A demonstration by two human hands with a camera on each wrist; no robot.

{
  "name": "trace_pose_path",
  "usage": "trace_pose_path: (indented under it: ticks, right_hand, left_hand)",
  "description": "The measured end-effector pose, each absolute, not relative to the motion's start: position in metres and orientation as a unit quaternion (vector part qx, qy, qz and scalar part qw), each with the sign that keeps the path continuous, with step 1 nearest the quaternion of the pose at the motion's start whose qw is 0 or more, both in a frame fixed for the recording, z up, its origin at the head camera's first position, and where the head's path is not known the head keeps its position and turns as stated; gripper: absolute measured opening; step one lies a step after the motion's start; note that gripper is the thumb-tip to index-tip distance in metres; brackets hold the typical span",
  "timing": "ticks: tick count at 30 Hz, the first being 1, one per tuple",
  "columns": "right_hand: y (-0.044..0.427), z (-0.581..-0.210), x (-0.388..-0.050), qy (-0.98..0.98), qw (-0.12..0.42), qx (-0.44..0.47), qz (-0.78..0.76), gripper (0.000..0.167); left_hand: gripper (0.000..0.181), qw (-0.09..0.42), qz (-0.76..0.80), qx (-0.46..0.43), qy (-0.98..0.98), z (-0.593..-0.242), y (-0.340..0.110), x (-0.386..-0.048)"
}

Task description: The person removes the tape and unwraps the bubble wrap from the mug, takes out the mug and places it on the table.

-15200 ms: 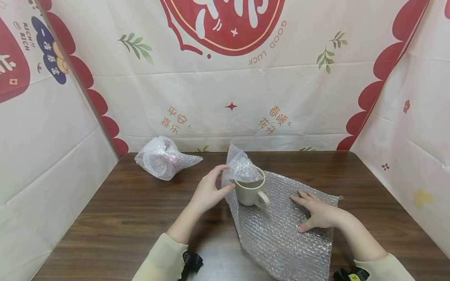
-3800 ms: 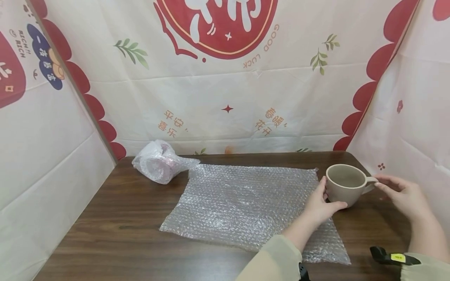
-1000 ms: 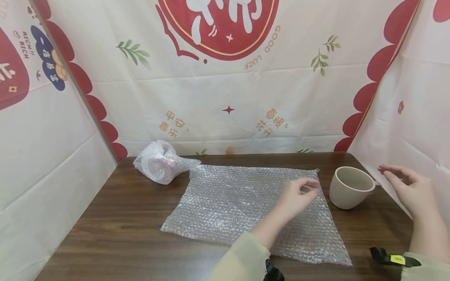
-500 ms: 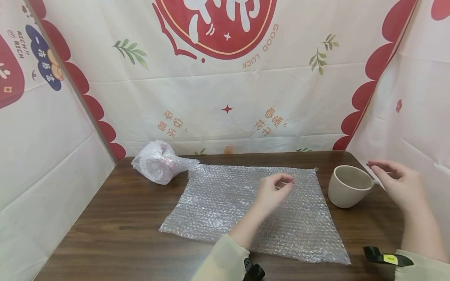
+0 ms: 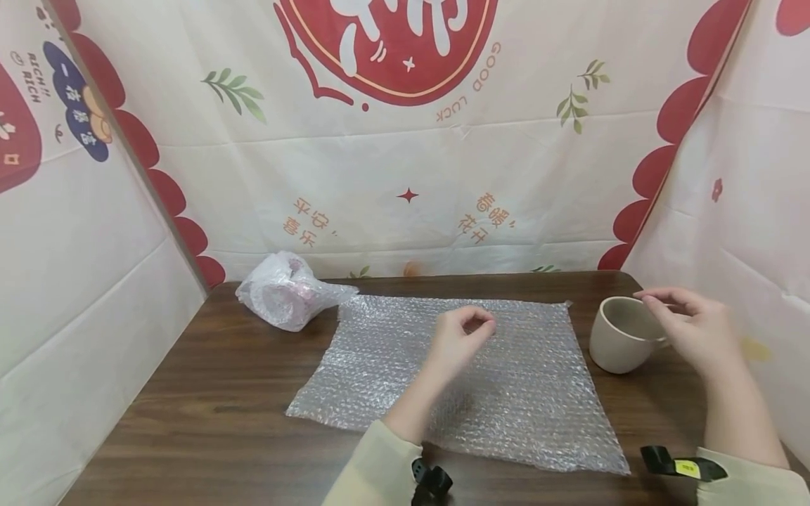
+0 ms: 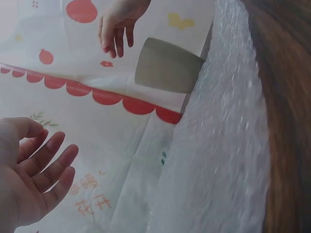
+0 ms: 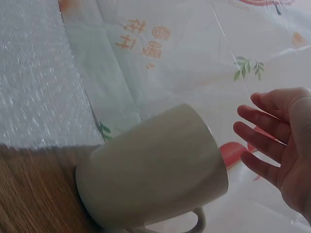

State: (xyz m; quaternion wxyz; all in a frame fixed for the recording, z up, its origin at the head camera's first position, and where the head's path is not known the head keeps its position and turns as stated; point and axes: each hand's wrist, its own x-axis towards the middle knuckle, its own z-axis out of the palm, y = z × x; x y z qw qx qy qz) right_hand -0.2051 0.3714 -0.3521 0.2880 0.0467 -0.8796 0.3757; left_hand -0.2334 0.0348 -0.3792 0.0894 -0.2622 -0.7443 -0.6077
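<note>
A flat sheet of bubble wrap [image 5: 506, 393] lies across the middle of the table. Above it hovers my left hand [image 5: 458, 337], fingers loosely curled and holding nothing; the left wrist view also shows this hand [image 6: 41, 170] free of any object. To the right of the sheet a beige mug [image 5: 623, 337] stands upright on the wood, its handle pointing right. My right hand [image 5: 699, 334] hangs over the mug's handle side, partly covering its rim. In the right wrist view a gap separates the relaxed fingers of this hand [image 7: 284, 141] from the mug [image 7: 150, 170].
A bundle wrapped in bubble wrap [image 5: 285, 292], with something pinkish inside, sits at the table's back left. The wooden table [image 5: 209, 400] meets printed cloth walls [image 5: 380, 161] at the back and both sides. Black cameras are strapped to both wrists.
Over the last second, my left hand has moved left from beside the mug to above the sheet's middle. My right hand has come left, over the mug's handle. The mug stays in place.
</note>
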Motion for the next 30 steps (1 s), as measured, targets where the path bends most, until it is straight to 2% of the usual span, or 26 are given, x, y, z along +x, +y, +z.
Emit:
trace_pose_path:
  ticks: [11, 20, 30]
  right_hand:
    - [0.345, -0.353, -0.209, -0.889, 0.269, 0.085, 0.359, 0.017]
    - [0.321, -0.359, -0.215, -0.887, 0.279, 0.125, 0.347, 0.013]
    - [0.291, -0.372, -0.226, -0.886, 0.282, 0.218, 0.297, 0.035]
  left_hand:
    - [0.006, 0.098, -0.607, -0.237, -0.752, -0.38, -0.006, -0.237]
    - [0.013, 0.149, -0.56, -0.218, -0.785, -0.383, -0.049, -0.242]
    - [0.043, 0.192, -0.412, -0.205, -0.867, -0.384, -0.097, -0.237]
